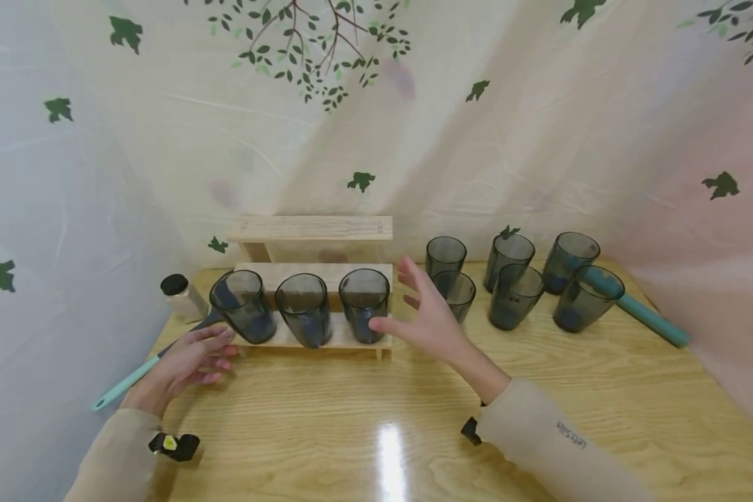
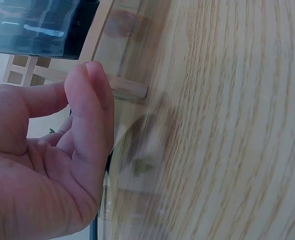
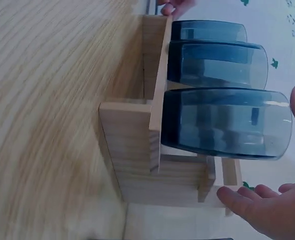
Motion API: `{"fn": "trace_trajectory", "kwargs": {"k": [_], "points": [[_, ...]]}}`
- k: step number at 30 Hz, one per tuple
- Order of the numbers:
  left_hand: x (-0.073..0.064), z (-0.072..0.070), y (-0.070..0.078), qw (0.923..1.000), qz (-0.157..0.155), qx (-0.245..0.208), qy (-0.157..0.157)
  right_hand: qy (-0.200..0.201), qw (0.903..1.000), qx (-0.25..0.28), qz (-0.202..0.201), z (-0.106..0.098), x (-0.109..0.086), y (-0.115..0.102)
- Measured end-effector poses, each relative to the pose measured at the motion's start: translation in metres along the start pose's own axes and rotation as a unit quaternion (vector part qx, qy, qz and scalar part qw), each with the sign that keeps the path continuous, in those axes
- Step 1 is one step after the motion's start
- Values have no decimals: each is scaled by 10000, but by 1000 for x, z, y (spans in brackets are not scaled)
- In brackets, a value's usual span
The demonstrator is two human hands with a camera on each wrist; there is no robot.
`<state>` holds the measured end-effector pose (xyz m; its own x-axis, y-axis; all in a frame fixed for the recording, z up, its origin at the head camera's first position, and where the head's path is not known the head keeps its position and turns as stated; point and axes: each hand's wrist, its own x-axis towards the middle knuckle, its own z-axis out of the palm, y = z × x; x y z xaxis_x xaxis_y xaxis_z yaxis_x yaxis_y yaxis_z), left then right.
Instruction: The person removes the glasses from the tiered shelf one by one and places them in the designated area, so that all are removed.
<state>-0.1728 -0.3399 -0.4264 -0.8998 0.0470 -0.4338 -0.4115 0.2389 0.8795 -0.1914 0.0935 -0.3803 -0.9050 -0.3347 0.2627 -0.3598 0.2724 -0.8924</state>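
Note:
Three dark tinted glasses, left (image 1: 243, 307), middle (image 1: 304, 310) and right (image 1: 364, 305), stand in a row on the lowest tier of a stepped wooden rack (image 1: 310, 228). At the rack's front left corner is my left hand (image 1: 191, 359), its fingers loosely bent with nothing between them; whether the fingertips touch the wood I cannot tell. My right hand (image 1: 431, 317) is beside the right glass with thumb and fingers spread. In the head view its thumb overlaps that glass, but the right wrist view shows the hand apart from the glass (image 3: 227, 122).
Several more tinted glasses (image 1: 516, 296) stand in two rows on the right of the wooden table (image 1: 326, 425). A teal-handled tool (image 1: 652, 321) lies behind them. On the left are a black-lidded jar (image 1: 185, 298) and a utensil with a mint handle (image 1: 125, 383).

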Motion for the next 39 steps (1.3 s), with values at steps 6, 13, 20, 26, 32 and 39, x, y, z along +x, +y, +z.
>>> {"fn": "trace_trajectory", "kwargs": {"k": [6, 13, 20, 26, 32, 39], "points": [[1, 0, -1, 10000, 6, -9, -4, 25, 9990, 303, 319, 14, 5, 3], [1, 0, -1, 10000, 10, -21, 0, 100, 9987, 269, 412, 22, 8, 5], [1, 1, 0, 10000, -8, -13, 9, 20, 9985, 405, 366, 25, 10, 8], [0, 0, 0, 10000, -6, -14, 11, -1, 9980, 437, 463, 24, 9, 7], [2, 1, 0, 10000, -16, -3, 6, 106, 9969, 486, 611, 20, 6, 3], [2, 1, 0, 10000, -58, 26, 2, 158, 9960, 349, 803, -2, -6, -1]]}}
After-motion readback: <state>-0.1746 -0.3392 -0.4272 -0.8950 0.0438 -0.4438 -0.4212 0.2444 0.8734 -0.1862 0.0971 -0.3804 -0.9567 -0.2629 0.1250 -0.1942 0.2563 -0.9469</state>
